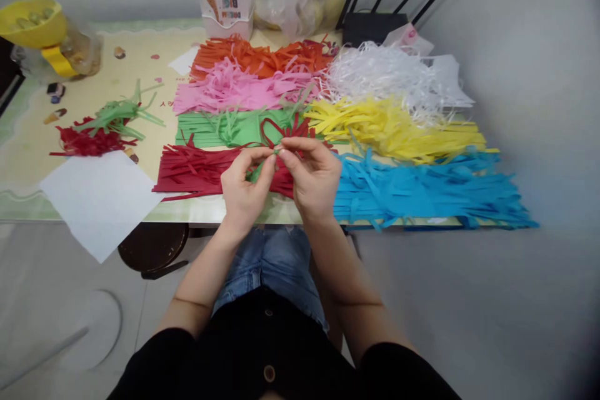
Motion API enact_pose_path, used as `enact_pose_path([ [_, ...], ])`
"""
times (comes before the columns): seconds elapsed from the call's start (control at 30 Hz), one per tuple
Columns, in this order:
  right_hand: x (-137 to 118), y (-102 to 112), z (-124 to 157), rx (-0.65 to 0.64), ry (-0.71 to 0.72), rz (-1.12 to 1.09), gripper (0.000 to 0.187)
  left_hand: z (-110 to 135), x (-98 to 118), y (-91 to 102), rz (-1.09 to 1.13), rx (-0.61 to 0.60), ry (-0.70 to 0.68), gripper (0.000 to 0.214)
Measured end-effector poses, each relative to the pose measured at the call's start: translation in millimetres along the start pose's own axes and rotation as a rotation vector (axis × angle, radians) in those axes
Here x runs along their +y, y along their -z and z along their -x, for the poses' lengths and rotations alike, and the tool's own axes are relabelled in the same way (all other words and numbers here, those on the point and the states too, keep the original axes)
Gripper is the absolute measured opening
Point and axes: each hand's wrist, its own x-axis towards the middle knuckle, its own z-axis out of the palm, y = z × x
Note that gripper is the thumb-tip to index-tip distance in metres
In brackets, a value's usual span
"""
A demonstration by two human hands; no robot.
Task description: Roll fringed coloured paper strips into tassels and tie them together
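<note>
Black cloth (267, 344) set with round buttons is seen closest, at six o'clock, with blue denim (272, 253) shown beyond it. Above the table's near edge, one thin green strip (276, 152) is pinched between thumb and forefinger of both the left hand (246, 184) and the right hand (316, 172), whose fingertips are brought nearly together. Whether the dark red loop (264, 132) just at twelve is joined to that strip cannot be told. Dark red fringe (197, 169) is spread beneath the hands and toward nine; green fringe (201, 128) is laid at ten, pink fringe (234, 90) at eleven, orange fringe (262, 61) near twelve. White shreds (389, 78) are heaped at two, yellow fringe (398, 131) is placed toward three, and blue fringe (431, 187) just past three. Farther out at nine, a red-and-green bundle (103, 128) is set beside a white sheet (100, 200) that is left overhanging the table (28, 200). At ten, a yellow funnel (32, 22) is seen; at eleven, a white box (227, 3).
</note>
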Motion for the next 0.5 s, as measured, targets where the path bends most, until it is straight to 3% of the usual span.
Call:
enact_pose_path([
  [0.13,-4,2,-2,-0.052,0.035,0.112,0.011,-3,1,8.7,-0.031,-0.085,-0.004,0.007],
  [0.3,-10,4,-9,-0.193,-0.111,-0.004,0.016,-8,5,20.3,-0.113,-0.116,0.067,0.008],
  [0.5,-14,5,-14,-0.330,-0.224,0.037,0.031,-10,0,26.7,0.182,-0.169,0.263,0.021],
])
